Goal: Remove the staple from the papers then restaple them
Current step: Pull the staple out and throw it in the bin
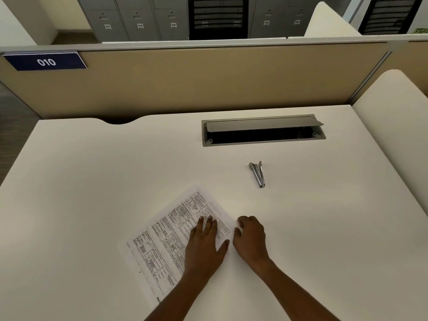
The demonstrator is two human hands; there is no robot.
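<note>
On desk: papers [166, 239] angled far-right | left hand [205, 242] flat | right hand [251, 237] curled, empty

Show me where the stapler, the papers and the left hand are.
stapler [257, 173]: head view, middle of its metal body.
papers [162, 239]: head view, printed middle of the top sheet.
left hand [205, 242]: head view, back of the hand.

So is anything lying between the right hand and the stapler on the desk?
Nothing visible. The right hand rests curled at the papers' right edge, and the metal stapler lies farther back on the desk, slightly to the right. Only bare desk surface separates them. The left hand lies flat on the papers, off that path.
</note>
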